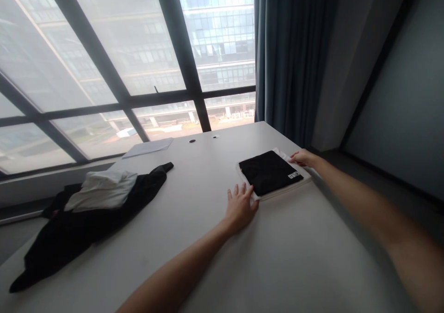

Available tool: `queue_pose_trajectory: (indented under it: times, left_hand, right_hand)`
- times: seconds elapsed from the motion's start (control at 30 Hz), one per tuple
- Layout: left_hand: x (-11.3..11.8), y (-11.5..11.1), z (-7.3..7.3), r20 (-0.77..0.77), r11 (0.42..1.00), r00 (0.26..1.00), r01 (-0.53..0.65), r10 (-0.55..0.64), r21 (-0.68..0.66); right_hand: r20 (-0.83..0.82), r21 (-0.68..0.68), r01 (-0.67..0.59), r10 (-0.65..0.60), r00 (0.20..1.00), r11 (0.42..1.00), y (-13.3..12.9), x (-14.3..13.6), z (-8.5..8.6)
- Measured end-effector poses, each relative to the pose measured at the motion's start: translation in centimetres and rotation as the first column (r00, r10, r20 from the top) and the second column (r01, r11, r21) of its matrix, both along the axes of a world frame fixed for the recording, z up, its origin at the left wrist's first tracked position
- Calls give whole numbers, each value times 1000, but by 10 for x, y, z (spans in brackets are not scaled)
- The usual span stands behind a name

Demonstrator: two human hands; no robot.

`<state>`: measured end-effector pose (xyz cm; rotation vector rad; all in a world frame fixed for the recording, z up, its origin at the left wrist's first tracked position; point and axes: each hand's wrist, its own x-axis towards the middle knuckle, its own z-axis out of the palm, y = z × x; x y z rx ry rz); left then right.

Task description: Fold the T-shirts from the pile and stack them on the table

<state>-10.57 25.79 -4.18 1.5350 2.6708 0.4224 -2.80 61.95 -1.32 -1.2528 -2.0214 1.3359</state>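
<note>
A folded black garment (268,172) with white lettering at its near right corner lies flat on a folded white garment (284,190), whose edges show around it. My left hand (240,206) rests beside the near left corner of this stack, fingers spread and fingertips touching its edge. At the stack's right side is my right hand (302,158), its thumb and fingers closed on the edge of the white garment. The fingertips of that hand are partly hidden by the cloth.
Unfolded black clothing (86,227) lies on the left of the white table (201,193), with a crumpled light grey garment (106,190) on top. Papers (147,147) lie near the window, by two round cable holes. A blue curtain (294,63) hangs behind the far right corner.
</note>
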Motion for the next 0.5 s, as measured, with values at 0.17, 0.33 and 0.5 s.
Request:
queue_pose_trajectory:
  times: [0.17,0.33,0.5]
  left_hand:
    - [-14,69,-5,21,998,1000,-19,18,60]
    - [-22,92,-13,10,995,1000,-9,8,98]
    - [-22,85,-17,-19,991,1000,19,-16,136]
  right_hand:
    - [92,76,100,-107,990,992,56,-19,0]
    - [98,201,150,-172,980,968,84,-26,-15]
    - [97,318,177,-218,971,931,77,-22,-15]
